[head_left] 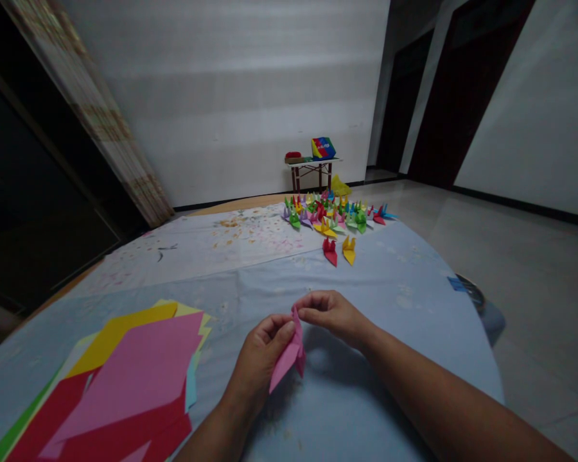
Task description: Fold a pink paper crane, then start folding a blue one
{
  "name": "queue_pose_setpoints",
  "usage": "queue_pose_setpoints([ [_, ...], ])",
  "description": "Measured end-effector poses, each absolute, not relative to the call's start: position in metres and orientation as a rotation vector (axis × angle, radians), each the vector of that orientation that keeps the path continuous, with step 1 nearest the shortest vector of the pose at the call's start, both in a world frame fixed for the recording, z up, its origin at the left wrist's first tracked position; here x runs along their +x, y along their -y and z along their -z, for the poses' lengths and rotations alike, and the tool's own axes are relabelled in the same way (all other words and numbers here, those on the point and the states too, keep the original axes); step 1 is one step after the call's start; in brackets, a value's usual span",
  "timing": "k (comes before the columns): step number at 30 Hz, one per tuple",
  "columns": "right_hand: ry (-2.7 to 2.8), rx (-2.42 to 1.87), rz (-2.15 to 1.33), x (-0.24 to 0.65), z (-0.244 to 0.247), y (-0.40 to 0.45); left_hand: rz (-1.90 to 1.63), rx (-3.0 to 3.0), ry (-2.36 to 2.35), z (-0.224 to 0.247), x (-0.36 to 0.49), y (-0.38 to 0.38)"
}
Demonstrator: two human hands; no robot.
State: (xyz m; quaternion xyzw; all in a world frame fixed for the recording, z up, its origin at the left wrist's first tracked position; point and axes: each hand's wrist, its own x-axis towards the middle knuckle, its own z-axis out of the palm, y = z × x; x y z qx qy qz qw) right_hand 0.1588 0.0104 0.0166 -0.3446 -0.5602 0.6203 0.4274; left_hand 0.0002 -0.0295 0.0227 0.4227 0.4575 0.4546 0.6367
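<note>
Pinching 1 pink folded paper (289, 359) with our left hand (264, 343) and right hand (336, 314) nearly closed, we face 2 paper cranes (349, 250) and a crane cluster (334, 215) beyond; coloured sheets (135, 366) lie leftward.

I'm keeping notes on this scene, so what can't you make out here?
All in the head view:
- Right hand: whether it pinches the pink folded paper or only touches it; its fingers hide this.
- Sheet stack: lower sheets covered, near end cut off by the bottom edge.
- Far folded birds: overlapping, too small to count.
- Box: lettering too small.
- Blue-grey object: partly hidden by the table.
</note>
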Motion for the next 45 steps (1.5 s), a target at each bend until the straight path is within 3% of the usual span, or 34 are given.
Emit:
queue_pose_setpoints([
  [7,1.496,-0.846,-1.491,0.1604,-0.0153,-0.0122,-1.026,0.965,-1.027,-0.022,0.0004,0.0304],
  [23,1.951,-0.832,-0.786,0.1666,-0.0215,-0.0086,-0.99,1.036,-1.069,-0.0194,-0.0003,0.0295],
  [45,1.963,-0.906,-0.64,0.1631,-0.0195,-0.0085,-1.081,1.103,-1.118,-0.0179,-0.0004,0.0283],
])
